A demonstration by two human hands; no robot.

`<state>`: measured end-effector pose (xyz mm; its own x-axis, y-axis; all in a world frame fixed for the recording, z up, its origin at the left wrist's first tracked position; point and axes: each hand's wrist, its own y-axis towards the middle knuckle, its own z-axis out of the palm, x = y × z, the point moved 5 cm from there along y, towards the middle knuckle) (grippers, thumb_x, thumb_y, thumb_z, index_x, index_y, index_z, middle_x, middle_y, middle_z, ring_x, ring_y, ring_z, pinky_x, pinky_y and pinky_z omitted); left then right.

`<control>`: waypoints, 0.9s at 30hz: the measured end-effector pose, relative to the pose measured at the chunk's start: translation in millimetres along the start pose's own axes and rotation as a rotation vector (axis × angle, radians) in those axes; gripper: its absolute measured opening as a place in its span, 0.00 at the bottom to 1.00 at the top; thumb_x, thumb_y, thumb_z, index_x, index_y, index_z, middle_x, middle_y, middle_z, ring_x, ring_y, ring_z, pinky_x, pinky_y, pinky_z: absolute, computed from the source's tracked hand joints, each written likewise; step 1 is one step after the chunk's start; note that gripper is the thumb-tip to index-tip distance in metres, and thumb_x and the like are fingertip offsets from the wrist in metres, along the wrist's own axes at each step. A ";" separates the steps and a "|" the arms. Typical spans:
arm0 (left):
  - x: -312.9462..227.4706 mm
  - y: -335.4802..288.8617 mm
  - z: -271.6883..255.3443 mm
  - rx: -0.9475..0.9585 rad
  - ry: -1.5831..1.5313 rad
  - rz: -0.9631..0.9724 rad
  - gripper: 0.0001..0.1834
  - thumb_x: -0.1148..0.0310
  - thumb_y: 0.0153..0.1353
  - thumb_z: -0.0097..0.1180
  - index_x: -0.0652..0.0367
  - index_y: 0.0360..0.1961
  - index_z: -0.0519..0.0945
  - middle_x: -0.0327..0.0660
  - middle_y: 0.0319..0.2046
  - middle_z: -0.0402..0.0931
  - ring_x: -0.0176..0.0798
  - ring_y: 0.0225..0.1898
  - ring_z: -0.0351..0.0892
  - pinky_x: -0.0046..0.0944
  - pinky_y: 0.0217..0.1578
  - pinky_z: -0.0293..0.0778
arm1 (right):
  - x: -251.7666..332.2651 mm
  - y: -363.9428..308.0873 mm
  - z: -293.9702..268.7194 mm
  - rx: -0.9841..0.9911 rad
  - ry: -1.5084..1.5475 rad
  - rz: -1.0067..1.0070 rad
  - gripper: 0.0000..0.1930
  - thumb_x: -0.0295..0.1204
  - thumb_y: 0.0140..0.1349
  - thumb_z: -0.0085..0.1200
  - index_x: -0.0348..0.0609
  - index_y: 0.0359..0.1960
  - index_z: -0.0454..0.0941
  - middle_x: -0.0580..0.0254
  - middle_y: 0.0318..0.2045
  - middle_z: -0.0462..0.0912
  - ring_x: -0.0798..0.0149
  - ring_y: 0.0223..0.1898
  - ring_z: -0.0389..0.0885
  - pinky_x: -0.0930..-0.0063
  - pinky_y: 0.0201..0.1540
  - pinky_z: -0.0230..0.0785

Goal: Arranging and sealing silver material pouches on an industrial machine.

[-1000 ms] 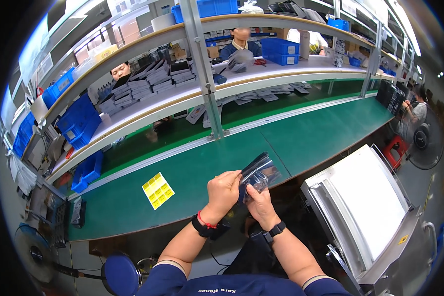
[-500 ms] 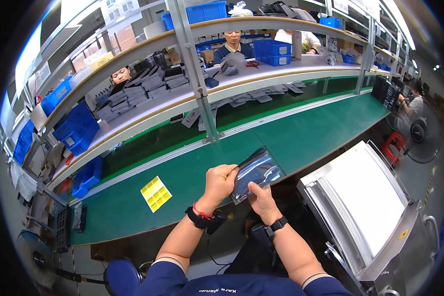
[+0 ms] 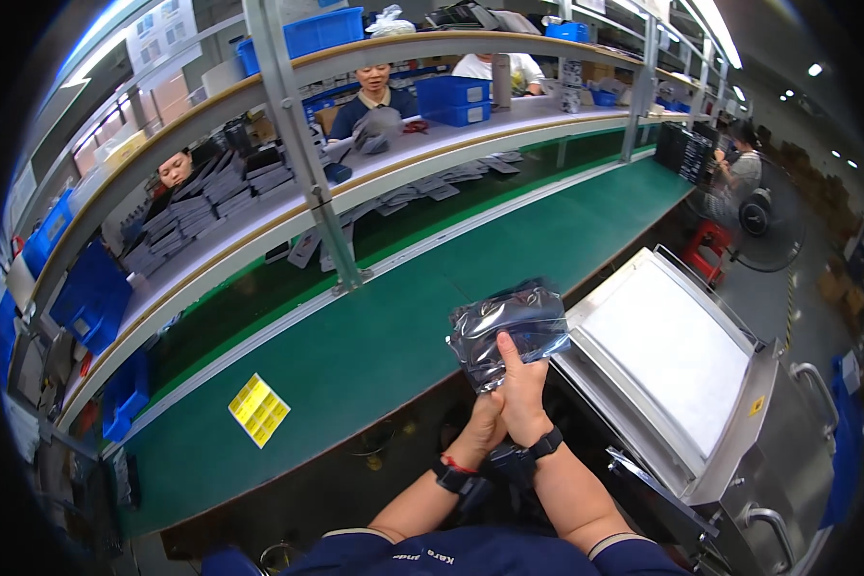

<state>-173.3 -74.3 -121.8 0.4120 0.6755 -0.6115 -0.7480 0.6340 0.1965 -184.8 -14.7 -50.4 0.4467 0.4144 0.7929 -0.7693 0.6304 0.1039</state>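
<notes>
Over the front edge of the green bench, I hold a shiny, dark, see-through plastic bag (image 3: 509,317), wrinkled and catching the light. There seems to be something flat and dark inside, but I cannot make it out. My right hand (image 3: 522,389) grips the near end of the bag, thumb on top and the other fingers underneath. Close against it, my left hand (image 3: 487,422) has its fingers closed at the bag's near corner, partly hidden by the right hand. A sheet of yellow labels (image 3: 259,410) lies on the bench to the left.
To the right stands a metal machine with a white padded top (image 3: 667,355). Behind the green bench (image 3: 394,336), a shelf carries stacked grey pieces (image 3: 206,197) and blue bins (image 3: 454,101). Co-workers are beyond it. A fan (image 3: 756,211) and red stool (image 3: 707,252) stand far right.
The view has swung right. My left hand has come down from the bag's upper left side to its near end beside my right hand. The bag has turned and looks more crumpled.
</notes>
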 end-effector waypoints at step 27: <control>21.7 35.4 -3.1 -0.225 -0.200 -0.381 0.15 0.73 0.50 0.55 0.67 0.40 0.74 0.44 0.34 0.78 0.39 0.35 0.80 0.39 0.40 0.77 | 126.7 26.0 -69.3 0.318 -1.132 -0.030 0.13 0.30 0.45 0.67 0.37 0.26 0.75 0.70 0.16 0.74 0.80 0.19 0.68 0.86 0.21 0.60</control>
<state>-192.4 -38.4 -130.6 0.7542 0.4840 -0.4437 -0.6089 0.7684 -0.1969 -116.6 99.8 11.1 -0.0711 -0.5184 0.8522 -0.9161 0.3718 0.1498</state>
